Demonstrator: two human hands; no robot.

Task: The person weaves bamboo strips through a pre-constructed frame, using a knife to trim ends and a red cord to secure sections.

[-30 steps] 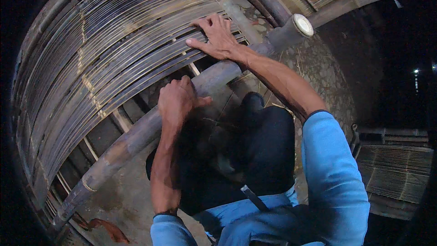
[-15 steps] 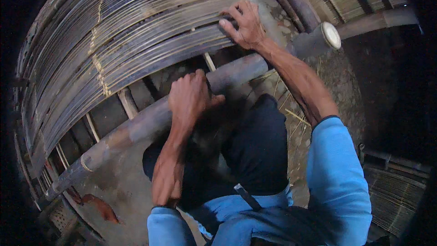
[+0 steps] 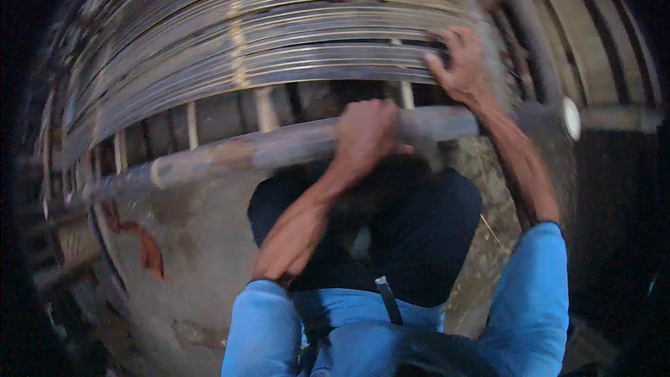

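Note:
My left hand [image 3: 366,129] is closed over the top of a thick bamboo pole [image 3: 279,145] that runs across in front of my knees. Whether its palm also covers something small is hidden. Farther off and to the right, my right hand [image 3: 460,66] lies at the right end of a mat of thin split-bamboo strips [image 3: 328,59], thumb apart from the bent fingers. A pale binding [image 3: 239,35] crosses the strips on the left. Light crosspieces [image 3: 264,108] show in the gap between mat and pole. Motion blurs the picture somewhat.
A thick post with a pale cut end [image 3: 571,119] stands at the right. Beyond it is a slatted panel [image 3: 607,35]. A reddish-brown strip of cloth-like material [image 3: 149,251] hangs at the lower left above the earthen floor [image 3: 195,265]. Dry straw [image 3: 494,234] lies by my right knee.
My view has turned, so the pole and mat appear more level and shifted right. My left hand remains on the pole, and my right hand stays at the mat's right end.

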